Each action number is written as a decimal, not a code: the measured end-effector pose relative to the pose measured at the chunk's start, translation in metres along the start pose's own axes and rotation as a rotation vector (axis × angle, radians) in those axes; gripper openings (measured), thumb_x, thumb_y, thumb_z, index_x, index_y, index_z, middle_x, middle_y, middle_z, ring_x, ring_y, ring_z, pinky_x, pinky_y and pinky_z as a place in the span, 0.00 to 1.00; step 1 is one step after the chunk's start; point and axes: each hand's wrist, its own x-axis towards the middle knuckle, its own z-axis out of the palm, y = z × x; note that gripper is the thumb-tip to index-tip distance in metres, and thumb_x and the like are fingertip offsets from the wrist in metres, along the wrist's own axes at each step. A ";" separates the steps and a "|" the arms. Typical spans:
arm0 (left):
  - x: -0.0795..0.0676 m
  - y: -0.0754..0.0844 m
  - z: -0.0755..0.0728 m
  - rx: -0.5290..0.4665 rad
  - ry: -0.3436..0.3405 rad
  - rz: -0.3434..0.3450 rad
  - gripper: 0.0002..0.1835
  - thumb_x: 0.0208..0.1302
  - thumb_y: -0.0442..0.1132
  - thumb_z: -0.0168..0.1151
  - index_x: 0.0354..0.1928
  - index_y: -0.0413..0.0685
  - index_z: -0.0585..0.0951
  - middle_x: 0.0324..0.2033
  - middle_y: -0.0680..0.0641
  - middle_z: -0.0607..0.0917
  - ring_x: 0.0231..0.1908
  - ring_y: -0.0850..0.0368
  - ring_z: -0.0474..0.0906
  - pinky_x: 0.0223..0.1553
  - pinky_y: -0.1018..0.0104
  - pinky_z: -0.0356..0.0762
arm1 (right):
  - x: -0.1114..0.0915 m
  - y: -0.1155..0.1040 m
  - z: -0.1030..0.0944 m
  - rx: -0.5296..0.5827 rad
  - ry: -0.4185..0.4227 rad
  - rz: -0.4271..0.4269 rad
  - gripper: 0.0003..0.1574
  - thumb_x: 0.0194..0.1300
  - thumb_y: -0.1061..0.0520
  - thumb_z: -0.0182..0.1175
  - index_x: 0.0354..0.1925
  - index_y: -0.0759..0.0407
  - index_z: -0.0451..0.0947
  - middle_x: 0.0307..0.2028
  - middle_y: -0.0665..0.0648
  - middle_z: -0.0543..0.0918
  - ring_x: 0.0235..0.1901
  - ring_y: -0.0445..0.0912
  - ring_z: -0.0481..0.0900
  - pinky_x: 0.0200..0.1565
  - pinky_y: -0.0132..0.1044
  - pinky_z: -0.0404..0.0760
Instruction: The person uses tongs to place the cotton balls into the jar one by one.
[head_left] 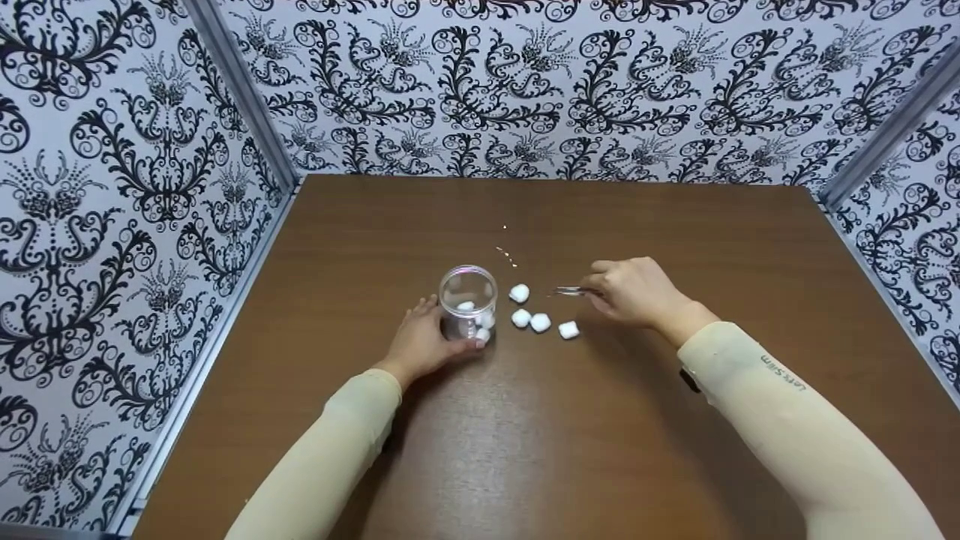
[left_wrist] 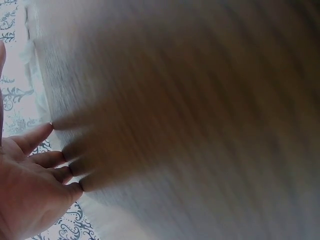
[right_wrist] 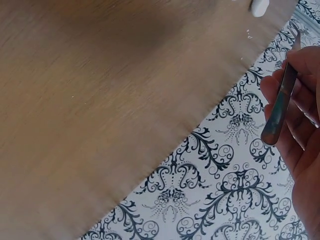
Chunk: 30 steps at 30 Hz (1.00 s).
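Mid-frame, the left hand (head_left: 426,343) grips a jar (head_left: 457,313), seemingly steadying it, while the right hand (head_left: 634,289) holds tweezers (head_left: 573,290) near white lumps (head_left: 540,322).

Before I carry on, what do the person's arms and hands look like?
The left grip and right grip are bare hands, with no gloves showing. Both arms wear close-fitting, plain cream sleeves: the left sleeve and the right sleeve reach the wrists. Dark lettering, apparently "Let's Slim", marks the right one. A small black item, too hidden to identify, shows under its cuff.
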 end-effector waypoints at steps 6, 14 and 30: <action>0.000 0.000 0.000 -0.005 0.012 0.007 0.55 0.53 0.70 0.75 0.77 0.48 0.70 0.76 0.32 0.68 0.80 0.35 0.55 0.81 0.37 0.48 | 0.000 0.003 0.004 0.003 -0.024 0.004 0.06 0.58 0.57 0.73 0.36 0.56 0.90 0.26 0.53 0.79 0.17 0.50 0.74 0.18 0.49 0.74; 0.000 0.000 0.000 -0.009 0.015 0.009 0.54 0.53 0.70 0.75 0.76 0.48 0.71 0.76 0.33 0.68 0.80 0.35 0.56 0.81 0.37 0.48 | 0.004 0.008 0.009 0.011 -0.066 0.013 0.05 0.59 0.57 0.72 0.35 0.56 0.89 0.26 0.53 0.79 0.18 0.50 0.75 0.19 0.50 0.74; 0.000 0.000 0.000 -0.022 0.011 0.009 0.52 0.54 0.69 0.76 0.76 0.50 0.71 0.76 0.35 0.69 0.80 0.35 0.55 0.81 0.37 0.46 | 0.029 0.003 0.027 0.021 -0.099 0.007 0.05 0.63 0.56 0.72 0.32 0.56 0.86 0.26 0.54 0.78 0.20 0.54 0.78 0.22 0.54 0.77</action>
